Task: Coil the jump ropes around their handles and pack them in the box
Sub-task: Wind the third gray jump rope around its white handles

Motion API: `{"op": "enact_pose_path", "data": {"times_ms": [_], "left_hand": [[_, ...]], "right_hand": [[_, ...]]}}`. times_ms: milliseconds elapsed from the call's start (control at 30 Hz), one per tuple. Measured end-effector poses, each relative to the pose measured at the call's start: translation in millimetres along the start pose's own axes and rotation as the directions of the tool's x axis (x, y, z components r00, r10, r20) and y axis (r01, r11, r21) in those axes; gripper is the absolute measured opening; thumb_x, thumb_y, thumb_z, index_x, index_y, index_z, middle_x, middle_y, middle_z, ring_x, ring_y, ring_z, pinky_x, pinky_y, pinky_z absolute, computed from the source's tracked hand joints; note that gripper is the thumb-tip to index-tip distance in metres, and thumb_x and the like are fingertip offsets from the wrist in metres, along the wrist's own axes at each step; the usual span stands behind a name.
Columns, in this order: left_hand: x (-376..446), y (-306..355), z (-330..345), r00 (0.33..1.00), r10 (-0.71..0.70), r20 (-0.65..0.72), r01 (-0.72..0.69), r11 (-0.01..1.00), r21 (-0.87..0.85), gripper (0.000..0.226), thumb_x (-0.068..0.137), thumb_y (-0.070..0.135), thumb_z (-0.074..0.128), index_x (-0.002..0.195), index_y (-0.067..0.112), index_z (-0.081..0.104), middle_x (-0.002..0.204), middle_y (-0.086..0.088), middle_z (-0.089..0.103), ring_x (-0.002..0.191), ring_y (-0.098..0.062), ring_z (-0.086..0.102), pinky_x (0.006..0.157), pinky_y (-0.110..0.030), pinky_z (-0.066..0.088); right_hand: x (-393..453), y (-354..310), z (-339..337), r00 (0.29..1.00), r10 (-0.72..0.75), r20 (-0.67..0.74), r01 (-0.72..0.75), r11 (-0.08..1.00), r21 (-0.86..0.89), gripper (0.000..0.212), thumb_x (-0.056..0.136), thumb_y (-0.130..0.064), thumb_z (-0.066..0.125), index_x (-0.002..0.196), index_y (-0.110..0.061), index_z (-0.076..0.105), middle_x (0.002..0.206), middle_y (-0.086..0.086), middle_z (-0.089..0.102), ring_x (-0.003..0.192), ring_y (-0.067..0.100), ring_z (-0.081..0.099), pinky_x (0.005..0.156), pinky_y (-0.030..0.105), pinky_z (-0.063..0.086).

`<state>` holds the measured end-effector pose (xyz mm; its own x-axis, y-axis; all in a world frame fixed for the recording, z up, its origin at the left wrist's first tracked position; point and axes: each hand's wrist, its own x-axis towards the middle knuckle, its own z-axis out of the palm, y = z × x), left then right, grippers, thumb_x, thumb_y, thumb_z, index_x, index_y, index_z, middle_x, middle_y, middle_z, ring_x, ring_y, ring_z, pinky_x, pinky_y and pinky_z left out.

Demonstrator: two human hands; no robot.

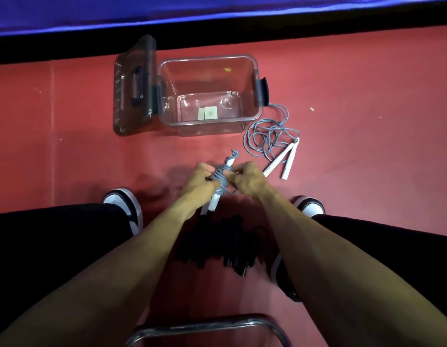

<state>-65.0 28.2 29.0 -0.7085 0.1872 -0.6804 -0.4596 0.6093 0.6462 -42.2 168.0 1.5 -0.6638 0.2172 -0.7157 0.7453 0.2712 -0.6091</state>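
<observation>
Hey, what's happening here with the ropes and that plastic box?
A seated person is winding a grey jump rope around its white handles; the left hand grips the bundle while the right hand pinches the cord. A second jump rope lies loose on the red floor beside the clear box, which stands open with no rope inside yet.

Dark pile (217,249) under forearms unidentifiable; metal frame (207,326) cut by bottom edge.

two jump ropes (270,139), one box (252,71), one lid (132,86), two shoes (124,204)
</observation>
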Motion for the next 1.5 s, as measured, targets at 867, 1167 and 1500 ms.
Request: {"op": "enact_pose_path", "data": {"times_ms": [867, 1167, 1500], "left_hand": [[34.7, -59.0, 50.7, 0.969, 0.117, 0.215, -0.189, 0.918, 0.349, 0.038, 0.092, 0.01, 0.057, 0.129, 0.011, 0.062, 0.127, -0.005, 0.06, 0.119, -0.02, 0.056, 0.096, -0.018, 0.035], [23.8, -55.2, 52.2, 0.955, 0.223, 0.193, -0.285, 0.865, 0.412, 0.04, 0.092, 0.006, 0.053, 0.132, 0.009, 0.058, 0.134, -0.01, 0.052, 0.126, -0.026, 0.052, 0.104, -0.032, 0.037], [27.7, -39.7, 44.2, 0.961, 0.275, 0.035, -0.271, 0.905, 0.329, 0.024, 0.086, 0.003, 0.058, 0.107, 0.01, 0.068, 0.107, -0.007, 0.066, 0.1, -0.027, 0.064, 0.092, -0.035, 0.048]], "right_hand": [[43.3, 79.8, 21.7, 0.991, 0.046, -0.129, -0.065, 0.987, -0.146, 0.014, 0.088, -0.008, 0.065, 0.093, 0.001, 0.075, 0.08, 0.012, 0.069, 0.074, 0.016, 0.058, 0.065, 0.026, 0.041], [42.1, 68.7, 28.3, 0.995, -0.009, -0.103, -0.014, 0.974, -0.224, 0.028, 0.09, -0.016, 0.067, 0.064, -0.011, 0.061, 0.063, 0.0, 0.052, 0.076, 0.021, 0.048, 0.066, 0.028, 0.033], [34.0, 58.4, -9.0, 0.943, 0.06, -0.326, -0.11, 0.984, -0.138, 0.034, 0.092, -0.014, 0.057, 0.124, -0.006, 0.065, 0.125, 0.021, 0.063, 0.122, 0.038, 0.05, 0.106, 0.037, 0.036]]}}
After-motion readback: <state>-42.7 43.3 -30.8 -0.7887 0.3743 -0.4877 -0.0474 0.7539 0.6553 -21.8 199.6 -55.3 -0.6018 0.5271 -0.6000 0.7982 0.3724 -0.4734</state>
